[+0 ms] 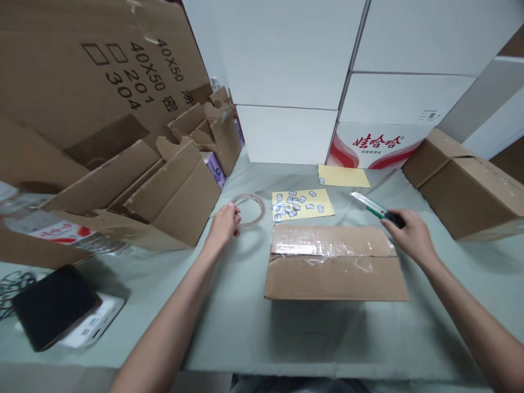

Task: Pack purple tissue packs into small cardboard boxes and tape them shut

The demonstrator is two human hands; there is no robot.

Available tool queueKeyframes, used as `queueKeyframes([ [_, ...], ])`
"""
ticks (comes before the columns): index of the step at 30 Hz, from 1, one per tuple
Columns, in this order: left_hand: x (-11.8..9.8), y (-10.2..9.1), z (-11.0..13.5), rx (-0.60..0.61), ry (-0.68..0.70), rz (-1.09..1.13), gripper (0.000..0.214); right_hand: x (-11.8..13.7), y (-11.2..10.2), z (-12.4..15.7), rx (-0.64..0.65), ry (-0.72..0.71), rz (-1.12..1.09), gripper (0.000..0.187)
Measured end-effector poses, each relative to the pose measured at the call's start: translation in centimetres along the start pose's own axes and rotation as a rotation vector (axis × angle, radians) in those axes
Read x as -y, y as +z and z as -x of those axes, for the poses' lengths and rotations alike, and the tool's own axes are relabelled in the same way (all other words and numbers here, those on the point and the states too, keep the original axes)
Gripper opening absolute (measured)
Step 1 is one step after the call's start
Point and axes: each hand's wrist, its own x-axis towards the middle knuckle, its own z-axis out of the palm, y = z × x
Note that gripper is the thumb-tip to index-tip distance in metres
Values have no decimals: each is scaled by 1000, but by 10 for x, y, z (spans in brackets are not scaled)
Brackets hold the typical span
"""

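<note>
A small cardboard box (335, 267), sealed with clear tape across its top, sits on the table in front of me. My left hand (224, 224) is closed on the near edge of a roll of tape (254, 210) lying left of the box. My right hand (411, 236) grips a green utility knife (373, 207) to the right of the box, its blade pointing away to the upper left. Behind the box lies a yellow sheet (302, 204) with several small stickers on it.
Open cardboard boxes (164, 191) crowd the left side, with a plastic water bottle (49, 229) and a black phone on a white device (57, 311) nearer me. A second yellow sheet (343, 176), stacked white cartons (295, 71) and a brown box (466, 191) stand behind and right.
</note>
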Motion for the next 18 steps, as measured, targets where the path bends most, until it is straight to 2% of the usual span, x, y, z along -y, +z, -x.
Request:
queueKeyframes([
  [3, 18, 8, -13, 83, -63, -168, 31, -19, 33, 2, 47, 11, 18, 45],
  [6, 29, 10, -22, 128, -86, -313, 35, -28, 43, 4, 79, 36, 30, 46],
  [9, 34, 10, -30, 96, -70, -442, 35, -15, 22, 0, 81, 51, 26, 50],
  [12, 39, 9, -32, 24, 3, -550, 35, 33, -24, 2, 84, -32, -39, 48],
  [13, 40, 8, -31, 1, 38, -578, 35, 55, -40, 6, 133, -158, -109, 43],
  [15, 41, 9, -28, -39, 113, -614, 34, 101, -65, 18, 323, -490, -208, 47],
  [16, 41, 10, -26, -58, 154, -620, 33, 122, -71, 24, 425, -637, -209, 55],
  [18, 37, 12, -21, -89, 243, -606, 31, 154, -71, 37, 545, -823, -135, 76],
])
